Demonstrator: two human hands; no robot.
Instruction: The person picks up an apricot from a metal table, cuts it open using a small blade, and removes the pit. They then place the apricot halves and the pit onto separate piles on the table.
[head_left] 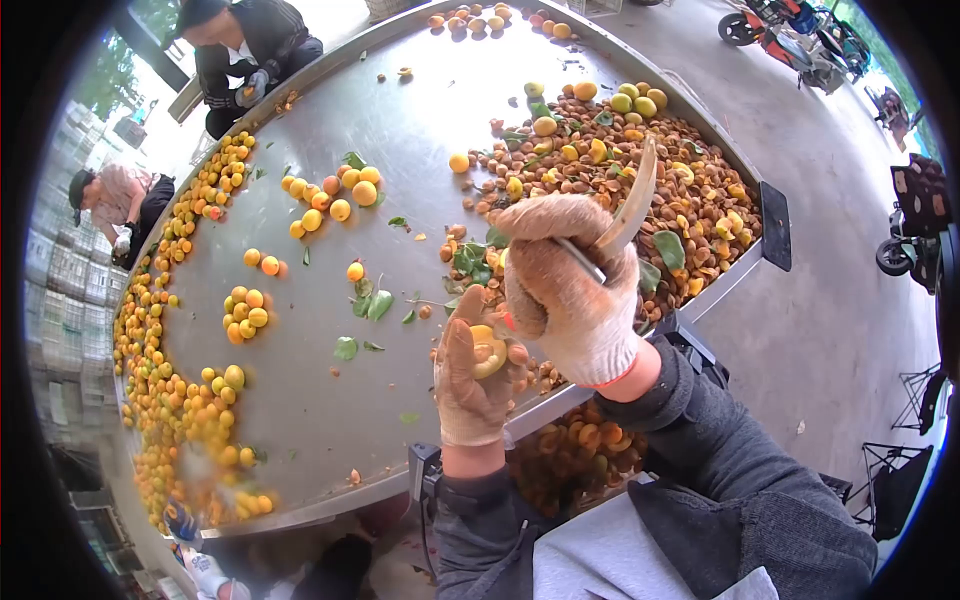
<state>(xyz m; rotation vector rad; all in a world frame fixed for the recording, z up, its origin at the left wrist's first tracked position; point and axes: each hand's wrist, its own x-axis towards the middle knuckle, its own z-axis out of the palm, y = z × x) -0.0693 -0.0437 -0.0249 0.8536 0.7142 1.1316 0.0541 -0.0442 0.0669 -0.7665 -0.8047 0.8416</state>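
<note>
My left hand [472,375], in a stained white work glove, holds an opened apricot [487,352] with its yellow-orange flesh showing. Close above and to the right, my gloved right hand [575,285] is closed around a tool with a curved, tan, horn-shaped piece [635,200] sticking up. A short metal part of that tool shows by my fingers; its working end is hidden. Both hands are over the near edge of the metal table [400,260]. Beyond my right hand spreads a heap of brown apricot pits [690,190], mixed with yellow fruit pieces and leaves.
Whole apricots [190,400] line the table's left side, with smaller clusters [335,195] nearer the middle. Below the near rim sits a container of apricot halves [575,440]. Two people work along the far left side; another person's gloved hand [205,570] shows bottom left. Motorbikes [800,45] stand at right.
</note>
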